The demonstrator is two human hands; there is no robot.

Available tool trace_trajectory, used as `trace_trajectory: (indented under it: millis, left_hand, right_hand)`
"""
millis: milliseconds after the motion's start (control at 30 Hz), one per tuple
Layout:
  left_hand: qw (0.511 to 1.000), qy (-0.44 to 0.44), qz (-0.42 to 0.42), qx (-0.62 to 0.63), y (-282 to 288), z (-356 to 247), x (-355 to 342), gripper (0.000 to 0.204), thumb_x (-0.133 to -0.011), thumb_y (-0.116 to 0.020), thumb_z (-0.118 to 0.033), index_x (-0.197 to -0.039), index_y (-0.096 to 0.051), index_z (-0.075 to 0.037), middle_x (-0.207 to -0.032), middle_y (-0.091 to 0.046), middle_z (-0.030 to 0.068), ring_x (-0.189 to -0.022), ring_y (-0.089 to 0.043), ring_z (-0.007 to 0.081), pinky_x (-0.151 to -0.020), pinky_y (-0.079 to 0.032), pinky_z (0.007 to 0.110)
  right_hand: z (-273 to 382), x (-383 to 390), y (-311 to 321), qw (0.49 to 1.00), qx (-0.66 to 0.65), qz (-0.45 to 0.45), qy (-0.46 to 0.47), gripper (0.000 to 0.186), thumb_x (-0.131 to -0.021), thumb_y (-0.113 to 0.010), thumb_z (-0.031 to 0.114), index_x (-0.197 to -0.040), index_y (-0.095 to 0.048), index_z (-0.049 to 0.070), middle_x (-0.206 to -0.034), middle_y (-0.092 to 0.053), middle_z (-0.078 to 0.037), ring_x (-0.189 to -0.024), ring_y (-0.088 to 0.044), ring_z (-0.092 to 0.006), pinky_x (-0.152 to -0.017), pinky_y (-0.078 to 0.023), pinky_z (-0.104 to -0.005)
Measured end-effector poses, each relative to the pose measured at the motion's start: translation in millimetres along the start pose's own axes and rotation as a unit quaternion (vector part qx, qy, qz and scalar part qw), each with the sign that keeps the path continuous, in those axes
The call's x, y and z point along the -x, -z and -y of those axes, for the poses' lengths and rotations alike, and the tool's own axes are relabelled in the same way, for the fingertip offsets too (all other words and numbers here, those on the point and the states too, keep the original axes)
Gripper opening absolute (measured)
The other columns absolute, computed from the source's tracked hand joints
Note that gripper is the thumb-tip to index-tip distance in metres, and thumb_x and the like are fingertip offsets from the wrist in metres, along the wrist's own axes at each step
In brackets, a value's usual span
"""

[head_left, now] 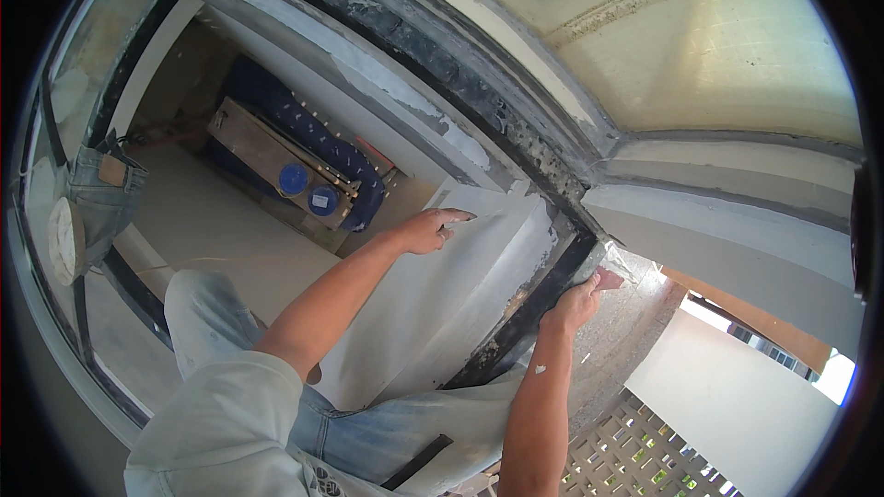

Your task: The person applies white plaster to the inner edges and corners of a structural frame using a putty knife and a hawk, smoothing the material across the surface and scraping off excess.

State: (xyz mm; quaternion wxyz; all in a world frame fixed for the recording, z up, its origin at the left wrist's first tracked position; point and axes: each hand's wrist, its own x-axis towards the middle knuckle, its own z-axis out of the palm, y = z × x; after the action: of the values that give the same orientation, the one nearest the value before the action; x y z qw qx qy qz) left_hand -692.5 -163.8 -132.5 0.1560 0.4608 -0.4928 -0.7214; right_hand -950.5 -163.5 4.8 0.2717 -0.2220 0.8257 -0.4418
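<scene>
My left hand (425,231) is stretched over a pale, smooth panel (405,290) beside the frame. Its index finger points out to the right, the others curl under, and the fingertips look grey and smeared. I see nothing held in it. At the dark frame corner, my right hand (575,302) grips a small reddish flat piece (608,278), whose exact kind I cannot make out. Just beyond the piece, whitish patchy material shows at the corner. A dark, scuffed frame bar (534,311) runs down from there between my arms.
Below on the left lie a wooden plank piece (253,143), two blue round lids (293,179) and dark blue patterned fabric (267,97). A denim pouch (109,179) hangs at the far left. A yellowish panel (718,46) stands upper right; a perforated block screen (645,446) shows lower right.
</scene>
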Motion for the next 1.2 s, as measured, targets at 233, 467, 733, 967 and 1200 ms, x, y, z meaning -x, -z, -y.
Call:
trace_trajectory:
  millis: [233,467,733,967,1200]
  left_hand:
    - [0.966,-0.155,-0.205,-0.014,-19.9,2.9,-58.0,0.061,-0.096,-0.046,0.008,-0.154,-0.044,-0.011,-0.157,-0.047,0.0130,-0.139,-0.050,0.0328,-0.110,-0.047,0.038]
    - [0.964,-0.155,-0.208,-0.061,-39.0,2.1,-79.0,0.066,-0.093,-0.046,0.009,-0.155,-0.042,-0.012,-0.158,-0.045,0.0121,-0.140,-0.048,0.0367,-0.114,-0.045,0.041]
    - [0.987,-0.073,-0.141,-0.022,-48.5,-5.4,-60.8,0.065,-0.098,-0.050,0.001,-0.158,-0.038,-0.021,-0.150,-0.053,0.0164,-0.133,-0.054,0.0385,-0.112,-0.045,0.042]
    - [0.990,-0.085,-0.077,-0.077,-50.6,56.4,17.2,0.065,-0.098,-0.049,0.004,-0.158,-0.039,-0.018,-0.154,-0.049,0.0163,-0.131,-0.057,0.0393,-0.108,-0.047,0.044]
    - [0.962,-0.151,-0.224,-0.051,-36.9,17.3,-5.6,0.065,-0.095,-0.045,0.008,-0.156,-0.040,-0.013,-0.160,-0.042,0.0121,-0.140,-0.048,0.0358,-0.114,-0.044,0.043]
  right_hand:
    - [-5.7,-1.9,-4.6,1.000,0.004,0.001,-0.016,0.045,-0.111,-0.041,0.032,-0.122,-0.062,-0.006,-0.113,-0.067,-0.014,-0.097,-0.067,-0.0248,-0.084,-0.055,-0.0364]
    - [-6.9,-6.1,2.4,0.999,-0.024,0.013,-0.020,0.044,-0.111,-0.042,0.031,-0.123,-0.061,-0.006,-0.115,-0.067,-0.015,-0.099,-0.067,-0.0246,-0.085,-0.055,-0.0364]
    - [-4.0,-3.5,0.3,1.000,-0.010,0.002,-0.003,0.043,-0.110,-0.042,0.030,-0.121,-0.063,-0.007,-0.112,-0.068,-0.014,-0.098,-0.067,-0.0242,-0.084,-0.054,-0.0360]
    - [-7.3,-5.3,-0.8,0.999,-0.032,0.028,-0.010,0.044,-0.111,-0.041,0.032,-0.120,-0.064,-0.004,-0.110,-0.068,-0.013,-0.094,-0.065,-0.0229,-0.083,-0.054,-0.0356]
    - [-2.4,-0.6,-3.1,1.000,-0.009,0.021,-0.018,0.045,-0.110,-0.042,0.031,-0.125,-0.061,-0.007,-0.115,-0.067,-0.015,-0.098,-0.067,-0.0260,-0.084,-0.055,-0.0359]
